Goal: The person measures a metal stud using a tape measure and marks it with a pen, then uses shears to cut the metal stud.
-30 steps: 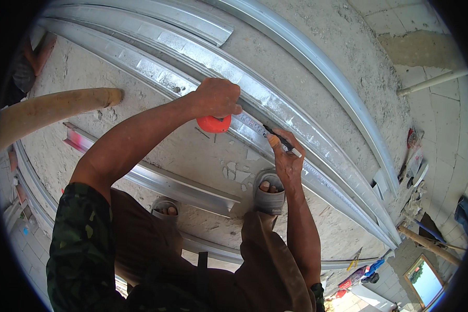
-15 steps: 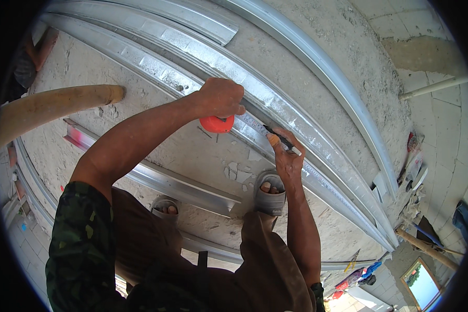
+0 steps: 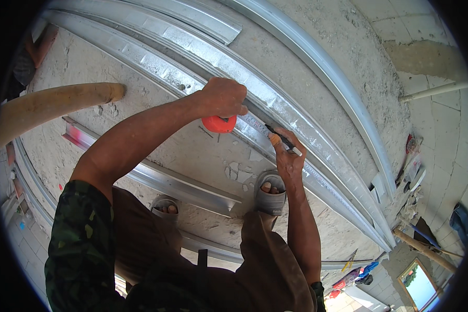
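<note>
My left hand (image 3: 223, 97) is closed over a red tape measure (image 3: 219, 124) at the edge of a long silver metal channel (image 3: 158, 66). From the case a pale tape blade (image 3: 254, 122) runs out along the channel, under my right hand and on toward the lower right. My right hand (image 3: 290, 161) rests by the blade, its fingers closed around a marker pen (image 3: 287, 141) with a dark body and a white end. The pen lies slanted across the fingers. Whether those fingers also press the blade is hard to see.
A second silver channel (image 3: 296, 125) lies alongside, with a curved-looking rail (image 3: 317, 62) beyond. A shorter metal piece (image 3: 187, 187) lies before my sandalled feet. A thick tan pole (image 3: 62, 106) juts in from the left. Another person (image 3: 26, 65) shows at the upper left edge.
Hardly anything differs. The view has shifted slightly, and both hands keep their places on the tape measure and the pen.
</note>
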`<act>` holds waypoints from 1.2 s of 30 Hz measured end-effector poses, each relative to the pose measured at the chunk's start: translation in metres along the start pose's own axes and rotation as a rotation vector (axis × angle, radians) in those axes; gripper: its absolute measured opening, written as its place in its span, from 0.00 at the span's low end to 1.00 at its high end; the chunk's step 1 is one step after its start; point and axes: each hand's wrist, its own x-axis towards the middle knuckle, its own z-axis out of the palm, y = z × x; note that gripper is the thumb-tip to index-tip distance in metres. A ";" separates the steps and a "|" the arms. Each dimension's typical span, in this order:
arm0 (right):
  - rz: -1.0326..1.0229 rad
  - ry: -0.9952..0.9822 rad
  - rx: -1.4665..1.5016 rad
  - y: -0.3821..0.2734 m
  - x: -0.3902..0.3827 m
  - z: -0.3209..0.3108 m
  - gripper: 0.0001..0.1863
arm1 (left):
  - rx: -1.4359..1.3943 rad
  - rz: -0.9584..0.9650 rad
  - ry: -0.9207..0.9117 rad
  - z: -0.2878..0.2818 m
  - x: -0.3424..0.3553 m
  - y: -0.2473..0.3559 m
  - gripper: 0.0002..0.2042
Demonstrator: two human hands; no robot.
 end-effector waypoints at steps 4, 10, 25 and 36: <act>0.028 0.006 0.029 -0.005 -0.001 0.001 0.12 | -0.016 0.013 -0.002 -0.001 -0.002 -0.003 0.20; -0.109 -0.005 0.013 0.000 0.001 0.000 0.11 | -0.048 0.039 -0.103 -0.001 -0.007 -0.007 0.21; 0.148 0.019 0.108 -0.017 -0.003 -0.004 0.11 | -0.082 -0.007 -0.208 -0.013 -0.015 -0.002 0.23; -0.109 0.029 0.027 0.002 -0.001 0.002 0.11 | -0.090 -0.003 -0.213 -0.012 -0.016 -0.004 0.24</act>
